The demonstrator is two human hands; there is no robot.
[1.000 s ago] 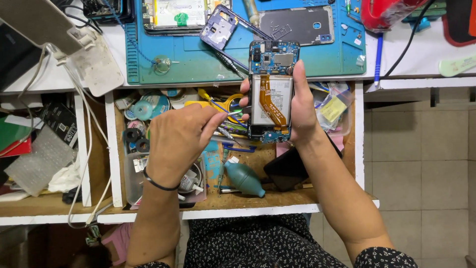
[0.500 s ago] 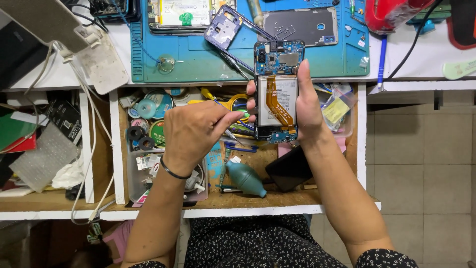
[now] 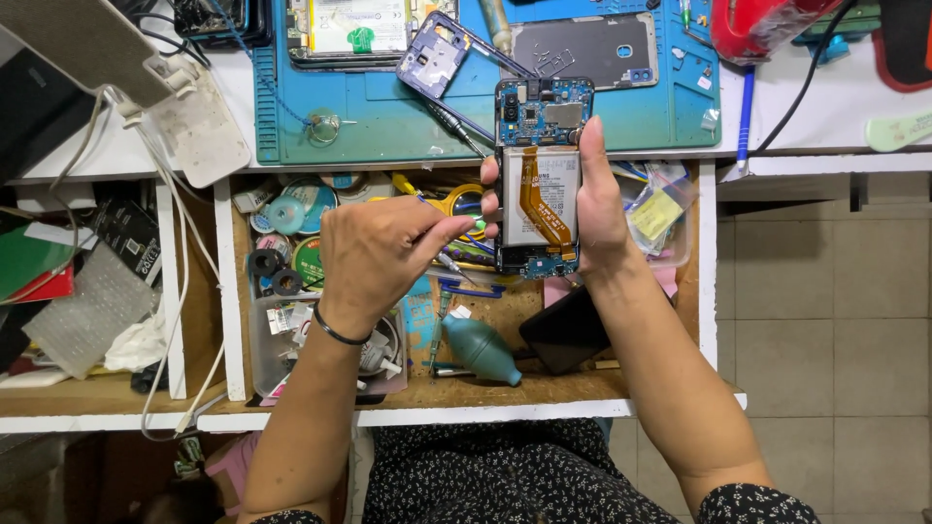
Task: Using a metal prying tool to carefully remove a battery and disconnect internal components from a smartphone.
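Barely shifted since before, my right hand (image 3: 594, 209) is gripping the open phone (image 3: 539, 180) by its edges; my left hand (image 3: 383, 254), just beside it, is pinching a thin tool (image 3: 454, 266) over the crowded drawer (image 3: 228, 291).

Your right hand (image 3: 594, 218) grips an opened smartphone (image 3: 540, 180), back cover off, held upright above an open drawer: blue circuit board at top, white battery crossed by an orange ribbon cable. Your left hand (image 3: 374, 254) pinches thin tweezers (image 3: 468, 220), tip touching its left edge.
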